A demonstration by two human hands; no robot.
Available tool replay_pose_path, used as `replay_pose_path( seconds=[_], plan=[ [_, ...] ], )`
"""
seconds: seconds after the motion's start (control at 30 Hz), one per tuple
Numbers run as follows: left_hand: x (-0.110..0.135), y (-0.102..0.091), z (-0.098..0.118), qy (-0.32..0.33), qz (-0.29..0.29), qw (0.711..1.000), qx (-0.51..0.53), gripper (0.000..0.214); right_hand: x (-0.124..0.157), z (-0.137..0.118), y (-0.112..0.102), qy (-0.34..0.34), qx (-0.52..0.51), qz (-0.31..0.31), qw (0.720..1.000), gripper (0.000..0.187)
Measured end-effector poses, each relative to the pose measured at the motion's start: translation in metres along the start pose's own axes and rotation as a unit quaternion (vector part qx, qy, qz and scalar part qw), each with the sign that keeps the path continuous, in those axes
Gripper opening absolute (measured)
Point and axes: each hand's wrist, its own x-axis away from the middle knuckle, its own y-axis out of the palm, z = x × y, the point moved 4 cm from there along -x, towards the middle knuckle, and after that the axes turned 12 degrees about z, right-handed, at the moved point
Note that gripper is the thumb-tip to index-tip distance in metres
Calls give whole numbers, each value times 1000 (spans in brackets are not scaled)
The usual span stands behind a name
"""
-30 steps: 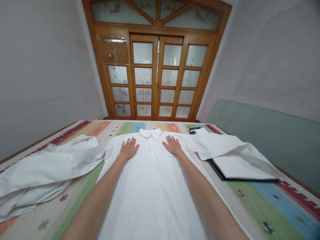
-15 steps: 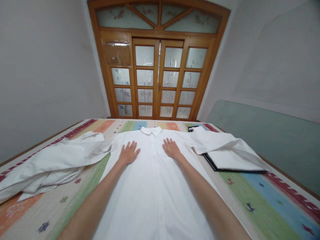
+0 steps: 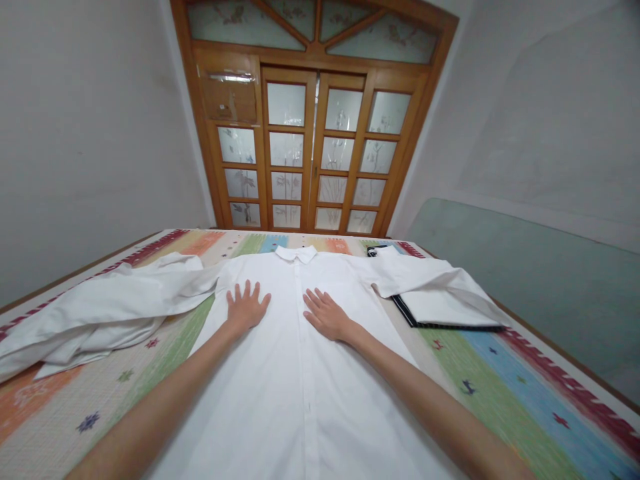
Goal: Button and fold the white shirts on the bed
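Observation:
A white button-up shirt (image 3: 295,387) lies flat on a colourful striped mat (image 3: 500,373), collar toward the far side. My left hand (image 3: 244,308) rests palm down on the shirt's left chest with fingers spread. Flat on the shirt just right of the button line lies my right hand (image 3: 325,315), fingers stretched out. Neither hand holds anything. The shirt's left sleeve (image 3: 100,313) lies bunched out to the left.
A folded white garment on a dark board (image 3: 440,310) lies under the shirt's right sleeve. A wooden glass-paned door (image 3: 305,160) stands beyond the mat. Grey walls on both sides; a pale green panel (image 3: 525,267) runs along the right.
Both hands have slid toward me down the shirt front, away from the collar. The right hand has come closer to the button line.

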Motion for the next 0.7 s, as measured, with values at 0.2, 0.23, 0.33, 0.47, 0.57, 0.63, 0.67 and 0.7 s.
replay_pose_path(
  seconds=[0.2,0.23,0.33,0.47,0.57,0.63,0.67,0.7],
  plan=[
    [-6,-4,-17,20,-33,999,14,74,19,-21,-6,-7,-4,5,1000,60],
    [-9,-4,-20,27,-34,999,13,73,21,-25,-7,-8,-6,7,1000,61],
    [-17,-3,-25,30,-27,999,4,71,24,-39,-7,-11,-13,14,1000,62],
    [-16,-1,-24,31,-26,999,-4,68,33,-57,-10,-23,-46,18,999,68],
    [-9,-3,-24,43,-27,999,-8,67,46,-67,-17,-45,-77,14,996,71],
    [-2,-7,-23,59,-28,998,-11,66,56,-75,-23,-60,-94,3,994,72],
    [2,-8,-23,68,-30,997,-12,66,61,-79,-26,-67,-103,-4,992,73],
    [6,-10,-24,78,-34,996,-12,67,67,-84,-30,-75,-112,-11,991,74]
  ],
)
